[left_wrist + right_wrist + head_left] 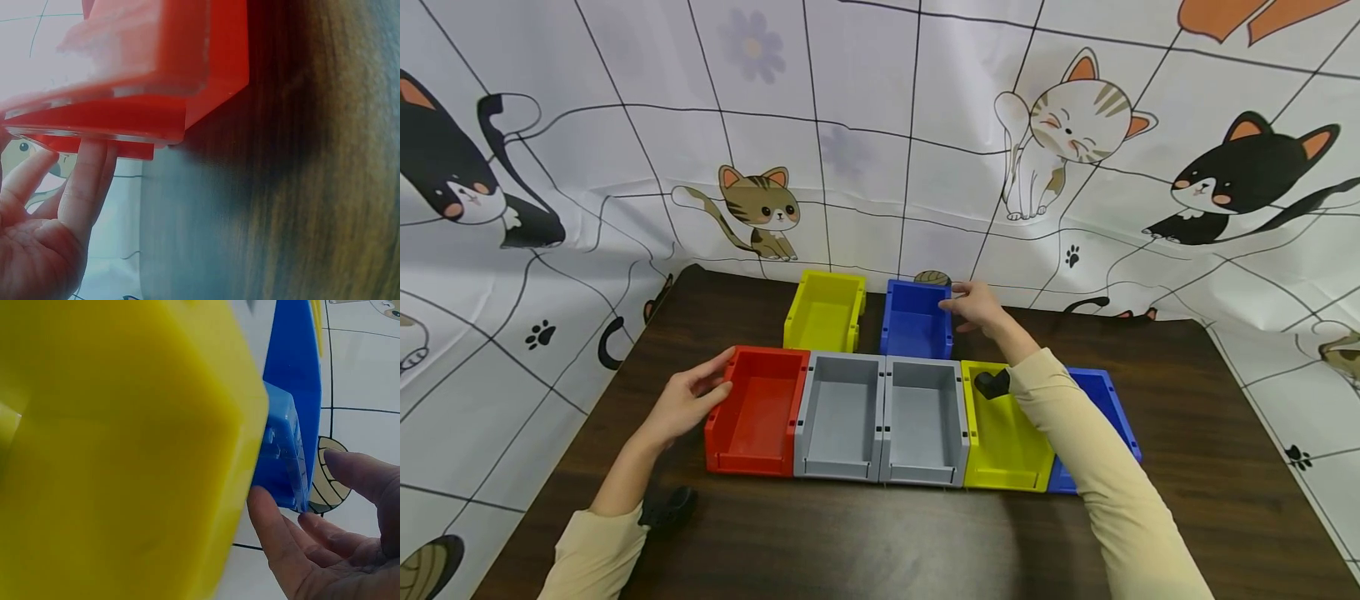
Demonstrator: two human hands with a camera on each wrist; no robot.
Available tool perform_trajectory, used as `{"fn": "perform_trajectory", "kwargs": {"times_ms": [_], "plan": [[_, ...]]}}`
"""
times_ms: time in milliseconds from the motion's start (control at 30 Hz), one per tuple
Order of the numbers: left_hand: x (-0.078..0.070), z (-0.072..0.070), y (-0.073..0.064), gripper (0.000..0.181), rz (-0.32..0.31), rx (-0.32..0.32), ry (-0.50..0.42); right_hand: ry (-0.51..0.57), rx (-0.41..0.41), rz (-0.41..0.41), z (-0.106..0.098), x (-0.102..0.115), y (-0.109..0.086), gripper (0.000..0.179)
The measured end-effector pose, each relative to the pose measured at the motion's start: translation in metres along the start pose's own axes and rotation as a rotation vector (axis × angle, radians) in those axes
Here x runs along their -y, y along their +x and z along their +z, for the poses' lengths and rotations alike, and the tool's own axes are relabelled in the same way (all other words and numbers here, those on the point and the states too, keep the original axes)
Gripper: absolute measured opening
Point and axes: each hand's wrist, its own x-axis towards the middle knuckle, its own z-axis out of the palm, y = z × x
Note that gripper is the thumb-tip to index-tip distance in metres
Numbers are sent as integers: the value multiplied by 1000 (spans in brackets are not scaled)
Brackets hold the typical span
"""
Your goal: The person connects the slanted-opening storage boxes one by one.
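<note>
Five bins stand side by side in a front row. At its left end is a red bin (758, 417), and my left hand (688, 400) touches its outer side wall with fairly straight fingers (84, 187). Behind the row a small blue bin (917, 321) sits on the table. My right hand (976, 307) is at that bin's right wall, fingertips right at the wall and rim. From the right wrist, the thumb and fingers (275, 537) look spread beside the blue bin (294, 356). My right forearm reaches over the front yellow bin (1000, 450).
Two grey bins (842, 408) fill the middle of the row. A larger blue bin (1101, 400) ends it on the right, partly behind my sleeve (1097, 467). Another yellow bin (825, 310) stands behind, left of the small blue one. Cat-printed cloth (865, 150) rises behind the dark table (820, 542).
</note>
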Motion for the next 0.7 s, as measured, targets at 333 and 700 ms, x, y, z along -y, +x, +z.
{"fn": "perform_trajectory", "kwargs": {"times_ms": [333, 700], "plan": [[-1, -2, 0, 54, -14, 5, 8, -8, -21, 66, 7, 4, 6, 59], [0, -1, 0, 54, -17, 4, 10, -6, -32, 66, 8, 4, 7, 54]]}}
